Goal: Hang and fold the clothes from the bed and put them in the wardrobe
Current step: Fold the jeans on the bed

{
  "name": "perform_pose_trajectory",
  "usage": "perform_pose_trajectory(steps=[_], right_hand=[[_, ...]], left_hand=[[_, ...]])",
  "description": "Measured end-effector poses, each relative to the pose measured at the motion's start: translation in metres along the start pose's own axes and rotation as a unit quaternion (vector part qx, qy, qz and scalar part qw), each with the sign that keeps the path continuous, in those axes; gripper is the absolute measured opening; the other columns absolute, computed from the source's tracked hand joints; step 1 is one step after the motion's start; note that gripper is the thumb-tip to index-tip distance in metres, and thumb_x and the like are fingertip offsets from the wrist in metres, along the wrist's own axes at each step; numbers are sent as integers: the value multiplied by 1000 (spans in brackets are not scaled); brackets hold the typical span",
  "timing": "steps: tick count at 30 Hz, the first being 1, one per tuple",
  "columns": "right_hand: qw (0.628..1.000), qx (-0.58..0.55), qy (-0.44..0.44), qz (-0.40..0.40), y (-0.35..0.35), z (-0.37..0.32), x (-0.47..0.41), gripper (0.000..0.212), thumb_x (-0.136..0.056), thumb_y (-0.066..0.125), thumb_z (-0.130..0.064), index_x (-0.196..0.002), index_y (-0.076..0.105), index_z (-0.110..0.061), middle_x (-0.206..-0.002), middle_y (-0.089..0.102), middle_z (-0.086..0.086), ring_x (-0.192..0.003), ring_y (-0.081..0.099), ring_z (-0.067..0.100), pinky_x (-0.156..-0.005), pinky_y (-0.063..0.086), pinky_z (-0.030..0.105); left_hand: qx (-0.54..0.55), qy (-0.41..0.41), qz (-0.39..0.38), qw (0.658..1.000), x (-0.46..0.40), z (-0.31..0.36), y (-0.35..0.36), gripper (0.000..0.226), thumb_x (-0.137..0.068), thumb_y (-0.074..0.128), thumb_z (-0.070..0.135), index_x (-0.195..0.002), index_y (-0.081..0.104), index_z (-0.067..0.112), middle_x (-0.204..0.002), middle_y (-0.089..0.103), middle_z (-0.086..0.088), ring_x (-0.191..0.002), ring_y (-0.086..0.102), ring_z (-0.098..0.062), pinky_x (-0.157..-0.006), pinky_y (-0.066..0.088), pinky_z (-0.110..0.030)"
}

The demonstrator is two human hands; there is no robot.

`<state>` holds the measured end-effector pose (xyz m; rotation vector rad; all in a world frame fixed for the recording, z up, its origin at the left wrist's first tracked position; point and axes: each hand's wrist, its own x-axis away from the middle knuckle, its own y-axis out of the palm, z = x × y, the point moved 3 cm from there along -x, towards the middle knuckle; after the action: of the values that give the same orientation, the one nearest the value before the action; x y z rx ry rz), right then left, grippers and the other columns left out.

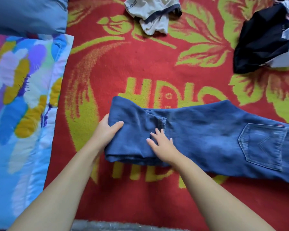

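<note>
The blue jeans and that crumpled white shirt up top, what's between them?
Head view: only bare red blanket with yellow-green leaves and letters lies between the blue denim jeans and crumpled white shirt.

A pair of jeans (207,135) is lying across the bed cover (132,64), stretching from the middle out to the right edge, its left end folded over onto itself. The left hand (107,130) is gripping that folded end, and the right hand (162,144) is lying flat on the jeans just to its right. A quilt (20,104) is lying along the left side, with a pillow (27,14) beyond it at far left. A crumpled garment (153,12) is sitting at far centre, and a pile of clothes (264,42) at far right.
</note>
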<state>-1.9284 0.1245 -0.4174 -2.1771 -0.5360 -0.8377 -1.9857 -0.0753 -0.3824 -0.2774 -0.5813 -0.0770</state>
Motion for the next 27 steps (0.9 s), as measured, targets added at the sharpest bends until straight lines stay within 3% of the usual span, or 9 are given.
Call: perform_pose_trajectory(steps=[3,6,8,11,14,19,22,24,27], right_hand=[[940,-340,11,-14,-44,-18,28,31,-98,40,-48,-121,55,-33,-134,53,-11,-130,45,8,-109,33,33],[884,-466,-29,-43,-80,-18,54,32,-94,43,-51,-109,61,-28,-101,68,-12,-93,66,8,-83,54,36],[904,-425,-41,27,-101,-3,64,17,-93,54,-36,-96,59,-20,-82,65,-5,-76,63,11,-66,51,29],[927,-326,29,183,-135,49,77,5,-86,50,-9,-84,53,-13,-78,56,2,-75,51,19,-66,42,31],[933,-273,88,217,-147,103,77,12,-86,49,-11,-95,57,-10,-93,64,4,-87,59,23,-72,47,33],[943,-131,156,263,-131,167,61,43,-92,52,-13,-133,40,-9,-128,51,14,-120,49,32,-88,39,34],[945,115,99,288,-109,173,56,73,-94,53,-20,-152,11,-10,-157,10,18,-145,13,32,-114,21,44],[937,196,30,286,-91,178,49,70,-93,49,-34,-151,18,-10,-158,8,19,-146,7,32,-114,17,52],[938,226,32,262,-75,197,35,71,-91,26,-51,-151,18,-13,-159,5,14,-146,-1,26,-112,15,56]], left_hand=[[-11,58,-95,994,22,46,44,31,-83,60,12,-110,56,27,-103,67,5,-87,63,3,-80,50,-20],[-78,118,-150,978,47,80,102,56,-87,59,13,-138,38,26,-100,60,8,-80,56,9,-73,43,-7],[-103,103,-204,968,64,83,139,74,-90,59,19,-151,17,21,-100,54,5,-82,53,2,-78,40,-9],[-146,142,-237,950,84,73,184,67,-93,54,36,-149,25,15,-120,50,3,-109,50,-3,-106,34,-22],[-329,227,-112,910,75,46,204,77,-84,26,61,-150,21,23,-156,22,3,-144,15,-11,-118,9,-36],[-547,161,-89,817,36,-9,224,75,-83,3,69,-150,-8,36,-155,-26,7,-142,-27,-18,-115,-2,-55],[-586,206,-65,781,28,-28,235,80,-80,6,67,-152,8,31,-157,-14,1,-144,-21,-19,-112,9,-61],[-578,240,-27,780,24,-39,239,74,-86,21,64,-150,21,27,-159,9,-5,-147,-6,-22,-109,17,-63],[-584,270,-3,765,18,-52,243,71,-89,24,63,-149,16,26,-159,10,-5,-147,-2,-24,-111,11,-62]])
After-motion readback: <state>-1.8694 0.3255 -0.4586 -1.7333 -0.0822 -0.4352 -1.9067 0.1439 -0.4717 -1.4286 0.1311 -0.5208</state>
